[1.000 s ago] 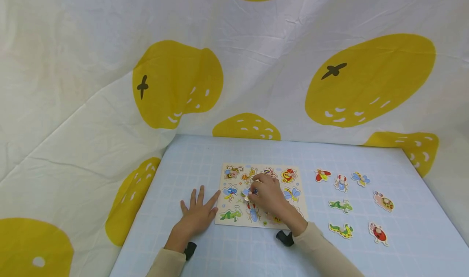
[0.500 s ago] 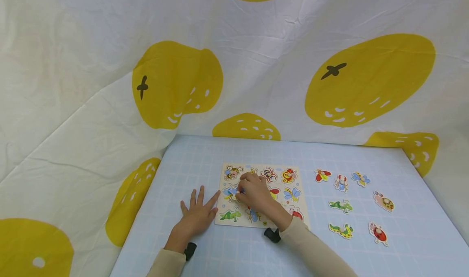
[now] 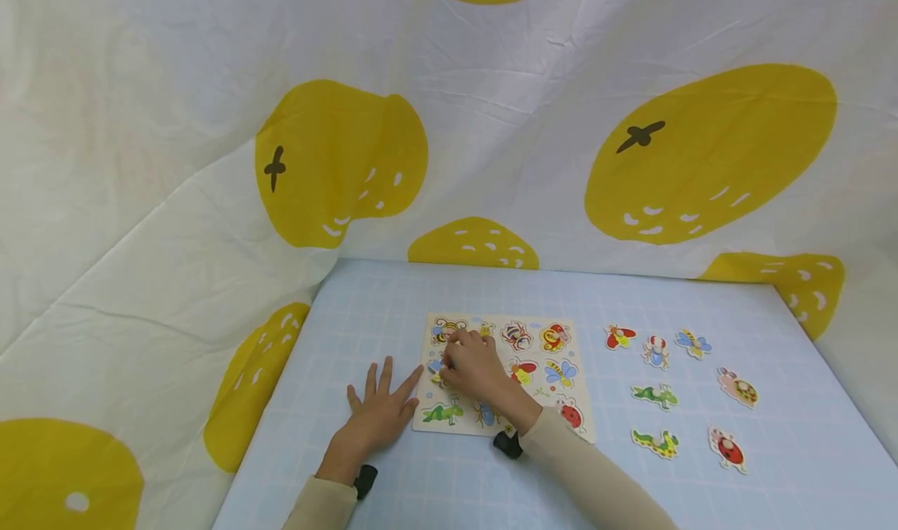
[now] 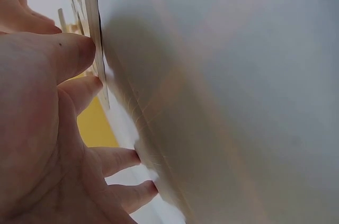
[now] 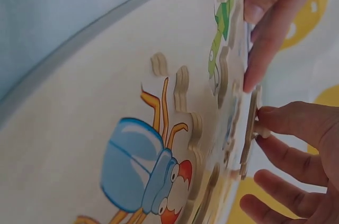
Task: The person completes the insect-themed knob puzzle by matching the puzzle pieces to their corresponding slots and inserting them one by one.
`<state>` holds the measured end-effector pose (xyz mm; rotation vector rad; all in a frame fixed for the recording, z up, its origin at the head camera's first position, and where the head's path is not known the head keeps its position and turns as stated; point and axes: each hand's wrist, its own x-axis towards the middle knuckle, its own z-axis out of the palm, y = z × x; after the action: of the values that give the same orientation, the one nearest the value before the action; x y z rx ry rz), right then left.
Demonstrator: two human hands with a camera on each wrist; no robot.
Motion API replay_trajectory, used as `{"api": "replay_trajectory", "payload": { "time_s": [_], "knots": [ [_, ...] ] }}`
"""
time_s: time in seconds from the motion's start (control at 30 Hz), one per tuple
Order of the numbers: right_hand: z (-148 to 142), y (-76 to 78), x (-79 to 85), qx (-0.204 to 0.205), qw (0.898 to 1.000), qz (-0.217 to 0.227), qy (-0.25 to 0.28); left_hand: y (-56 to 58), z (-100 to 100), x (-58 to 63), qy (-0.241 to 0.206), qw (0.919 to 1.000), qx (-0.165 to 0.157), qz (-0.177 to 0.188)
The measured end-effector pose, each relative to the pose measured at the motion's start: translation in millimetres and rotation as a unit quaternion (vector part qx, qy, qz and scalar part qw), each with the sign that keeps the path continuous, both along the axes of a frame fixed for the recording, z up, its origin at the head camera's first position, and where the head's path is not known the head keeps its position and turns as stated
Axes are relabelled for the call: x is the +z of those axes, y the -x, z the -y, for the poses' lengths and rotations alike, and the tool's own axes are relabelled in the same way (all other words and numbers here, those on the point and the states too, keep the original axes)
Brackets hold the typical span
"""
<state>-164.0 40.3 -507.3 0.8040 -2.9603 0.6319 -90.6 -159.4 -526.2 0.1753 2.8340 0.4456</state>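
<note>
My right hand [image 3: 477, 370] is over the left part of a wooden insect puzzle board [image 3: 584, 413]. Thumb and forefinger pinch the knob of a thin puzzle piece [image 5: 250, 128]; its blue part shows in the head view. The piece stands just off the board, at the middle row's left recess, which my hand partly covers. My left hand [image 3: 377, 417] lies on the table, fingers spread, its forefinger and thumb at the board's left edge. Open recesses show printed insects, among them a blue beetle [image 5: 140, 160] and a green grasshopper [image 5: 220, 41].
Right of the board lie several loose knobbed pieces: a red fly [image 3: 620, 337], a blue beetle piece [image 3: 655, 352], a blue-winged insect [image 3: 694, 344], a grasshopper piece [image 3: 655, 396], a caterpillar [image 3: 655, 443] and two ladybirds [image 3: 727, 450]. A lemon-print cloth [image 3: 491, 187] hangs behind.
The right hand has moved left across the board with the piece, from the middle to the left column. The left hand has stayed in place.
</note>
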Motion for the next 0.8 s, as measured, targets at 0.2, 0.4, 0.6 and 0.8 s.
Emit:
{"api": "replay_trajectory", "payload": {
  "time_s": [0.2, 0.4, 0.6, 0.8],
  "knots": [
    [4, 2.9, -5.9, -0.006, 1.000, 0.001, -0.010, -0.3, -1, -0.5, 0.002, 1.0000, 0.002, 0.000],
    [7, 3.9, -6.8, -0.005, 1.000, 0.013, -0.006, 0.1, -1, -3.4, 0.005, 1.0000, 0.004, -0.004],
    [10, 3.9, -7.1, -0.007, 1.000, 0.026, -0.007, -0.4, -1, -4.3, 0.009, 0.9999, 0.004, -0.003],
    [11, 3.9, -7.1, -0.010, 0.999, 0.024, -0.018, 0.4, 0, -6.5, 0.012, 0.9999, 0.003, -0.005]
  ]
}}
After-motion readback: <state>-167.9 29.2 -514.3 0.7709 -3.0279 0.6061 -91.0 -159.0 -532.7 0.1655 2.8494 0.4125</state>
